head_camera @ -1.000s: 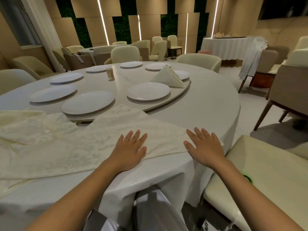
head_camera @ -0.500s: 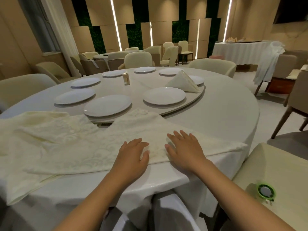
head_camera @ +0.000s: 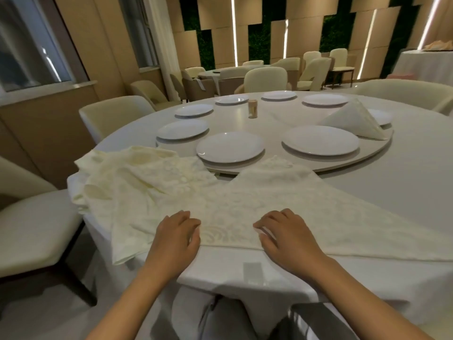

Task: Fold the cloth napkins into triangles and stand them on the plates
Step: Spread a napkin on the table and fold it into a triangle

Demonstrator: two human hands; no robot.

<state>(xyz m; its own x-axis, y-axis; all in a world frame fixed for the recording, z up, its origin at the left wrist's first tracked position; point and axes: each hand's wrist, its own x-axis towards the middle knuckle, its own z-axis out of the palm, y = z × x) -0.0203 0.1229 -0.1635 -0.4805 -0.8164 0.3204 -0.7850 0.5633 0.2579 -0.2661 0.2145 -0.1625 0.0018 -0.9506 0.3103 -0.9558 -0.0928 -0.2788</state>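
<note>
Under both sets of curled fingers, left hand (head_camera: 177,235) and right hand (head_camera: 285,233) press the napkin (head_camera: 245,207) flat on the desk (head_camera: 404,182), grasping nothing.

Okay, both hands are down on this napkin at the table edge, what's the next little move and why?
Probably pinch the near edge and fold it away from you. The left hand and right hand rest with bent fingers on the flat napkin, still a wide unfolded triangle; only one folded napkin stands by the plates.
</note>
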